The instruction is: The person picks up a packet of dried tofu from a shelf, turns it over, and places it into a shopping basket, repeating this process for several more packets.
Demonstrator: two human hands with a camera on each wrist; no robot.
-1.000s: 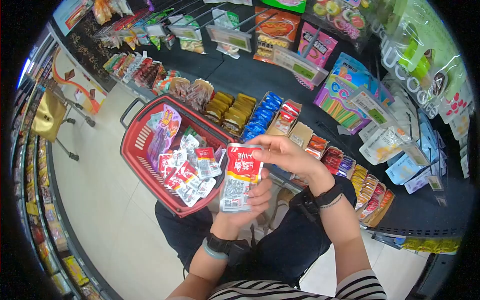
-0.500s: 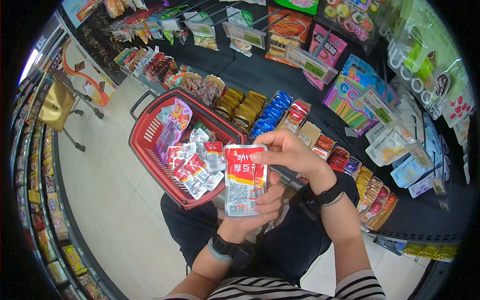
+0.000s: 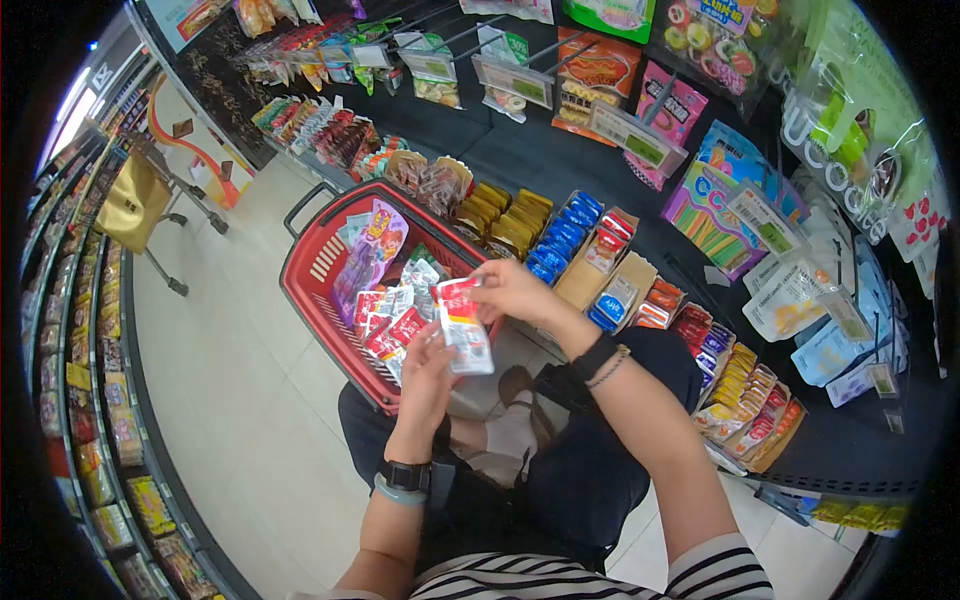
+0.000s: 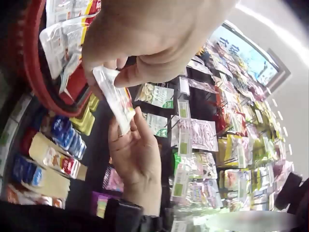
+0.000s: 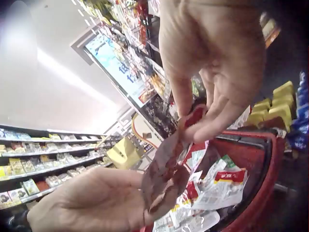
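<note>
A red, yellow and silver snack pouch [image 3: 464, 330] is held between both hands over the near edge of the red shopping basket [image 3: 300, 290]. Thumb and fingers of my right hand [image 3: 515, 290] pinch its upper end. At its left edge, my left hand [image 3: 428, 375] grips it with thumb and fingertips. The left wrist view shows the pouch [image 4: 115, 99] edge-on between the two hands; its dark-looking side [image 5: 166, 171] faces the right wrist camera. In the basket lie several similar pouches [image 3: 400, 325] and a purple packet [image 3: 375, 255].
Beside the basket, a shelf carries open boxes of small gold packets [image 3: 515, 215], blue packets [image 3: 570, 235] and other snacks. Bagged sweets [image 3: 595, 80] hang on hooks above. A gold bag [image 3: 140, 205] hangs on a wheeled frame at the left, near another stocked shelf [image 3: 100, 400].
The pouch has moved up toward the basket and tilted. My left hand has shifted from behind it to its left edge, while the right hand still pinches the top. The head view has shifted.
</note>
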